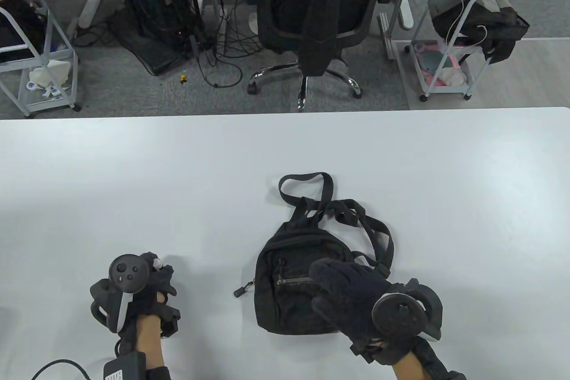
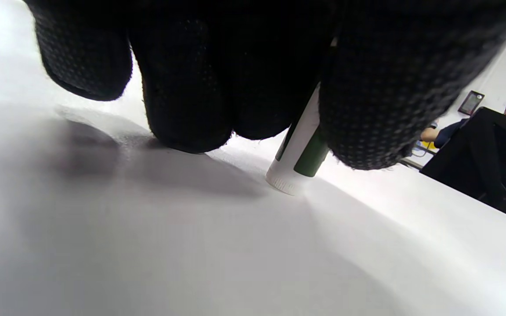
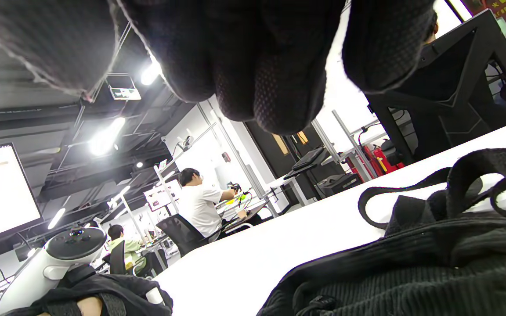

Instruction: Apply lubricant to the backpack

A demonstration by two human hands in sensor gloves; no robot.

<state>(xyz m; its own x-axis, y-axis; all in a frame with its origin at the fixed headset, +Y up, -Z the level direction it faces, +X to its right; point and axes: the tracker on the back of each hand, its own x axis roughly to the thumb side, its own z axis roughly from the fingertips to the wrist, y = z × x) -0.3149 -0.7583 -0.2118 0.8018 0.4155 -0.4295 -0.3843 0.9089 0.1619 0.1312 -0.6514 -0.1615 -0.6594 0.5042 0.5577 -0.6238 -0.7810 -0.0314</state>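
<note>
Left hand [image 1: 133, 295] grips lubricant stick [image 2: 299, 153] beside backpack [image 1: 294, 282].

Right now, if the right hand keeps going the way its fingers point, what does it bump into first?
Probably the small black fabric backpack: the right hand hovers over its front, fingers pointing across it. How high above is unclear.

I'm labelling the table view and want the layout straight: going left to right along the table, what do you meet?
Left hand gripping a lubricant stick → zipper pull → backpack → right hand, over the backpack's right part.
</note>
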